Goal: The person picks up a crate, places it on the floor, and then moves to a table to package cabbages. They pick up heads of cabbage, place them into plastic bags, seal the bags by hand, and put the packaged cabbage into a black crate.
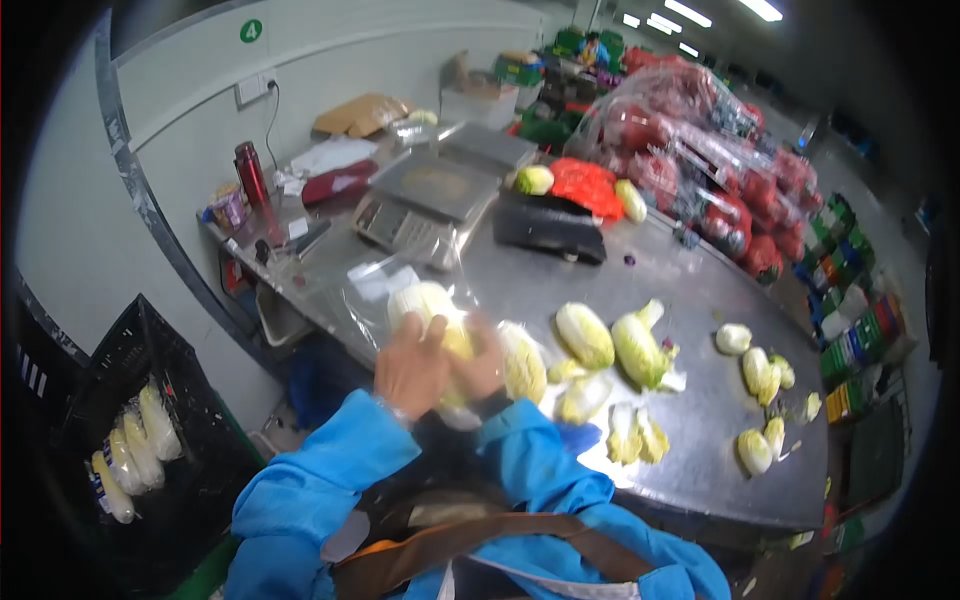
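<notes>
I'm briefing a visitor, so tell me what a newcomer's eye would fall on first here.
Probably the large heap of red bundles in clear plastic, upper right. Next, the bright blue sleeves at bottom centre, leading to the left hand and right hand at a pale cabbage by the metal table. At lower left, a black crate holding wrapped pale vegetables also stands out.
</notes>
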`<state>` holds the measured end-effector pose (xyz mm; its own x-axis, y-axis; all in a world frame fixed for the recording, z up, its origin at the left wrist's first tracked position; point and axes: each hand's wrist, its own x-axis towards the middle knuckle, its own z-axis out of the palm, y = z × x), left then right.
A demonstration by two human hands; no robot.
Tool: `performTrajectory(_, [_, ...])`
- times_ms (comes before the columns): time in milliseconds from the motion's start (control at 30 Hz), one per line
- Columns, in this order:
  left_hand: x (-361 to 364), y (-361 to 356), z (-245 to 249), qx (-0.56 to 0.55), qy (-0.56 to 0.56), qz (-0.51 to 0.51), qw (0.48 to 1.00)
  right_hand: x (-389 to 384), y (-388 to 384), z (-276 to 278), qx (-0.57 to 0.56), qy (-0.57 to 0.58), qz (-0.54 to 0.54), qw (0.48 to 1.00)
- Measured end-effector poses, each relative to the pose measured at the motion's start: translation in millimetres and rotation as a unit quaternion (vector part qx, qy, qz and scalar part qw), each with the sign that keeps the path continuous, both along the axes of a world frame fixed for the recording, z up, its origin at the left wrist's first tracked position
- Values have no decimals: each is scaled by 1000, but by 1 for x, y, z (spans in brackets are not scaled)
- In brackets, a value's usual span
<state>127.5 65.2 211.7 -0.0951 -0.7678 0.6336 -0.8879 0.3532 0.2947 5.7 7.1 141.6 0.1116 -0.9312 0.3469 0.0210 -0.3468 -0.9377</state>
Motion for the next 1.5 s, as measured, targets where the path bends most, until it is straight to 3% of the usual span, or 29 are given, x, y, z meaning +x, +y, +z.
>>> performTrajectory(100, [-1,0,19,23,21,49,998,-8,2,14,-11,50,-17,999])
performTrajectory(167, [-13,-7,2,76,-44,-4,996,-10,-3,4,-26,73,-46,996])
performTrajectory(200, [-21,-6,-13,82,-97,-41,991,-10,-13,-10,61,34,-20,997])
performTrajectory(267, [-50,22,3,91,-121,-107,983,-5,-18,-1,56,0,-22,998])
performTrajectory(300, [-60,30,-5,21,-121,-237,964,-3,-20,4,56,-35,-28,997])
performTrajectory(333, [-76,45,-13,-59,-151,-251,954,-6,-33,-3,72,-18,-20,997])
performTrajectory(367, [-72,48,-18,-49,-151,-251,955,-13,-46,-11,91,-3,-14,996])
performTrajectory(400, [-66,51,-25,-72,-95,-225,967,-16,-37,2,12,30,-47,998])
performTrajectory(467, [-45,68,-36,-84,-22,-111,990,-14,-22,14,85,-169,-37,981])
performTrajectory(500, [-33,71,-45,-60,7,-23,998,-25,-27,1,121,-168,-32,978])
performTrajectory(533, [-25,75,-40,28,23,54,998,-22,-31,-15,126,-319,6,939])
performTrajectory(567, [-20,74,-54,25,47,121,991,-27,-36,-29,164,-359,74,916])
performTrajectory(633, [-14,83,-67,271,30,59,960,-31,-40,-56,219,-399,77,887])
performTrajectory(667, [-21,87,-82,205,61,11,977,-30,-32,-64,227,-403,69,884])
performTrajectory(733, [-28,102,-82,224,140,-55,963,-25,-11,-42,257,-437,148,849])
performTrajectory(767, [-30,107,-83,226,194,-112,948,-28,-30,-75,107,-220,31,969])
performTrajectory(800, [-28,114,-74,213,197,-143,946,-17,-37,-120,93,-425,-4,900])
performTrajectory(833, [-24,120,-65,200,201,-174,943,-23,-29,-125,75,-425,-35,902])
performTrajectory(867, [-27,124,-66,181,239,-148,943,-27,-15,-131,72,-377,-75,920])
performTrajectory(900, [-17,122,-86,240,212,-103,942,-28,-4,-135,72,-329,-109,935])
performTrajectory(967, [-14,122,-77,332,241,50,911,-26,6,-136,75,-230,-166,956])
performTrajectory(1033, [-15,121,-80,484,224,35,845,-28,15,-135,91,-123,-221,963])
performTrajectory(1067, [-20,121,-96,508,229,-4,830,-20,28,-104,194,-287,-187,919])
performTrajectory(1100, [-23,117,-110,530,232,-42,815,-9,37,-70,282,-444,-142,839])
performTrajectory(1167, [-26,106,-110,536,178,-28,825,-5,35,-69,280,-426,-123,852])
performTrajectory(1233, [-26,105,-79,542,204,-50,814,6,38,-60,216,-406,-174,871])
performTrajectory(1333, [-9,105,-123,579,260,-98,767,3,28,-73,96,-246,-141,954])
performTrajectory(1400, [-6,109,-124,490,359,-97,788,6,6,-103,115,-269,-162,943])
performTrajectory(1500, [-19,113,-113,497,341,-56,796,17,6,-118,127,-317,-206,917])
